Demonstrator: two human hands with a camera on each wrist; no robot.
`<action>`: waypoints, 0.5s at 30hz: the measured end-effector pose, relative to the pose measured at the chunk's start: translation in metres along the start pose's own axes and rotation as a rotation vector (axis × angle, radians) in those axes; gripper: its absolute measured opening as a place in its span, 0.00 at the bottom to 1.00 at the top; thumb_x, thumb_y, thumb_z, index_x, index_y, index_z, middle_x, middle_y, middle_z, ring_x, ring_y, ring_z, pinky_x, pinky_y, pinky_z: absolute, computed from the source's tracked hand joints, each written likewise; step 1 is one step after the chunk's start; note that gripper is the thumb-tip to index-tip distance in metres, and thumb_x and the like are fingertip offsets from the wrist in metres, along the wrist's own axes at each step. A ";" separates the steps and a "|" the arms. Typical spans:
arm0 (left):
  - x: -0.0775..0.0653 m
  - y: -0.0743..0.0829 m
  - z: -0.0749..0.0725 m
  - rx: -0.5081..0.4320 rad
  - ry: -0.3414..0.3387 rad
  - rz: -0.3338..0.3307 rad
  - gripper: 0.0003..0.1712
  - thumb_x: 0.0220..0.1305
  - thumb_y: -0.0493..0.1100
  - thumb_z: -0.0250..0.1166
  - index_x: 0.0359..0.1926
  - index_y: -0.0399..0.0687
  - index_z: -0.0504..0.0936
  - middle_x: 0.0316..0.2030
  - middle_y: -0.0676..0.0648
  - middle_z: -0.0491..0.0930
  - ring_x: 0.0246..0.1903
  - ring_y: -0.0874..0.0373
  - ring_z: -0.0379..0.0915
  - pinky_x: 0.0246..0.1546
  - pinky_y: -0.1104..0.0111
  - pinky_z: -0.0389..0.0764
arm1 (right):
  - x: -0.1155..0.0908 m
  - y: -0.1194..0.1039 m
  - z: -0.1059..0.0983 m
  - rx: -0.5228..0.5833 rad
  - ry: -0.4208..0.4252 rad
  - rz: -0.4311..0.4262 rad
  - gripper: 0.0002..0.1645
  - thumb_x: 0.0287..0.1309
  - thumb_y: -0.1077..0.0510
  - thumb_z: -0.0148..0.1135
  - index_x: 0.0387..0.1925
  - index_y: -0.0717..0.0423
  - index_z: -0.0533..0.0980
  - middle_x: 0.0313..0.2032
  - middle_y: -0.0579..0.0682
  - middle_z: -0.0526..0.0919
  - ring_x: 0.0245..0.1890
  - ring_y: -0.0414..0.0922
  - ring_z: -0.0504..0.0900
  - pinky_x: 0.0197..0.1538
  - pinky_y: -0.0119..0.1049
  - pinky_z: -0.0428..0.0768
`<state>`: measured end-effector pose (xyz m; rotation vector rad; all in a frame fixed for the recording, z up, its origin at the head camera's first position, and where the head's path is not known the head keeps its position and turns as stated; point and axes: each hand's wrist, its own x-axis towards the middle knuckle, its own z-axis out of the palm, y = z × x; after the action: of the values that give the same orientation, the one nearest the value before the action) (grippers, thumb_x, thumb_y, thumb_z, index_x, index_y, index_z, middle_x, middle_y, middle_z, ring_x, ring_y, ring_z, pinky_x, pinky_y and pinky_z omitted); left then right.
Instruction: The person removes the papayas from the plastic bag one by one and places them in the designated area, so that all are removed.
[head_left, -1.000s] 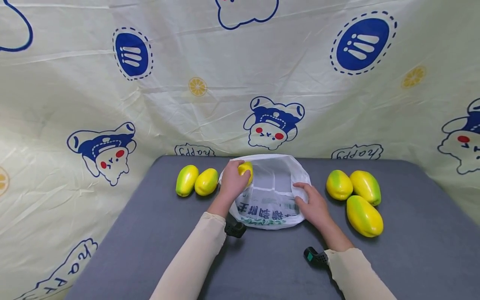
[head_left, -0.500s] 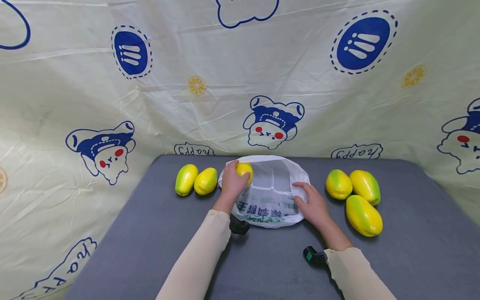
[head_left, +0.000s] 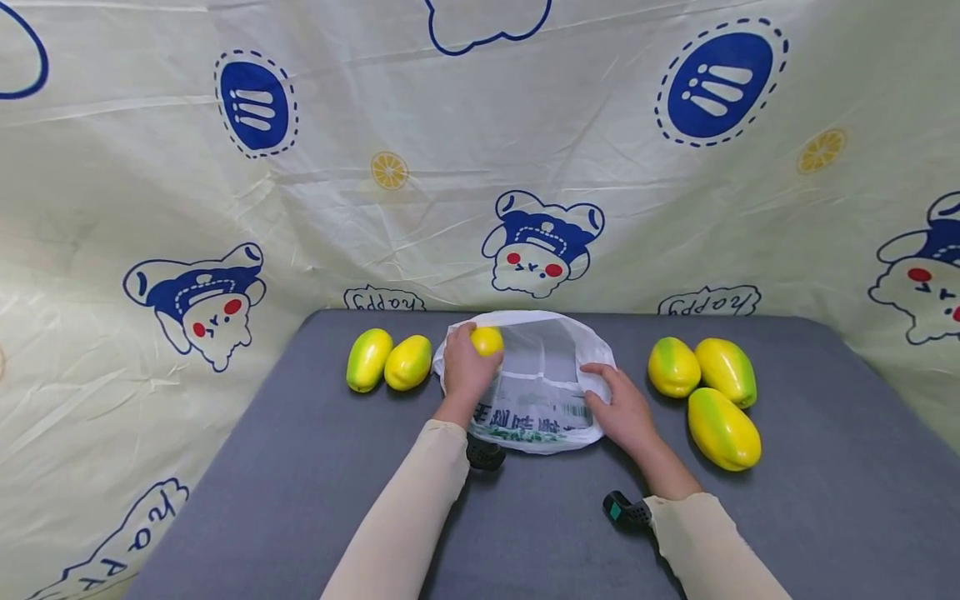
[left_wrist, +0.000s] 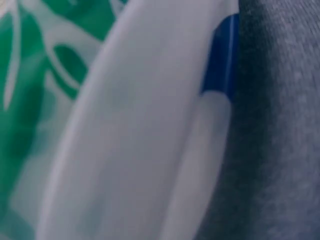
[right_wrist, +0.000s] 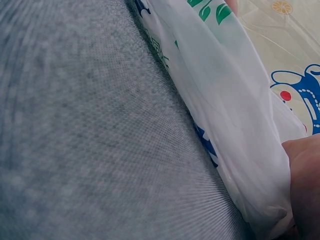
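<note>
A white plastic bag (head_left: 551, 392) with green and dark print lies mouth open at the middle of the table's far part. Inside its left edge, my left hand (head_left: 467, 367) grips a yellow papaya (head_left: 487, 340), partly covered by the fingers. My right hand (head_left: 622, 408) pinches the bag's right rim between thumb and fingers. The left wrist view is filled by the bag's side (left_wrist: 130, 130), blurred, with no hand showing. In the right wrist view, part of my right hand (right_wrist: 306, 185) is against the bag's edge (right_wrist: 225, 95).
Two yellow-green papayas (head_left: 408, 363) lie left of the bag. A group of three, with one papaya (head_left: 724, 429) nearest me, sits to its right. A grey cloth (head_left: 285, 492) covers the table. Behind hangs a printed cream curtain (head_left: 450, 242).
My left hand, with the papaya, has shifted slightly, its forearm swinging a little to the right. My right hand keeps its hold on the bag's rim. The head view has drifted slightly.
</note>
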<state>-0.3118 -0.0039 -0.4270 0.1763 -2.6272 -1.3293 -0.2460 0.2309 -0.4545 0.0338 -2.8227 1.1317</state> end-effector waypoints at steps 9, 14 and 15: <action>-0.001 -0.002 -0.004 -0.050 0.009 0.034 0.37 0.56 0.43 0.69 0.68 0.48 0.70 0.58 0.41 0.74 0.48 0.47 0.72 0.49 0.54 0.77 | -0.001 -0.003 0.000 -0.003 0.030 -0.034 0.26 0.65 0.58 0.53 0.65 0.53 0.71 0.66 0.65 0.70 0.64 0.63 0.69 0.67 0.65 0.64; -0.007 -0.001 -0.011 -0.099 0.015 0.037 0.35 0.56 0.43 0.67 0.67 0.47 0.72 0.59 0.42 0.74 0.47 0.48 0.72 0.47 0.56 0.76 | -0.002 -0.004 0.000 -0.006 0.027 -0.026 0.26 0.65 0.58 0.53 0.64 0.53 0.71 0.65 0.65 0.71 0.61 0.63 0.71 0.66 0.65 0.66; -0.008 -0.001 -0.013 -0.115 0.021 0.037 0.35 0.56 0.43 0.67 0.66 0.47 0.72 0.59 0.42 0.74 0.48 0.48 0.72 0.48 0.56 0.77 | -0.001 -0.004 0.000 -0.004 0.025 -0.024 0.26 0.65 0.58 0.53 0.64 0.53 0.71 0.65 0.64 0.71 0.60 0.62 0.71 0.66 0.65 0.66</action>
<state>-0.3010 -0.0131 -0.4209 0.1236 -2.5156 -1.4535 -0.2443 0.2278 -0.4518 0.0520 -2.7952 1.1132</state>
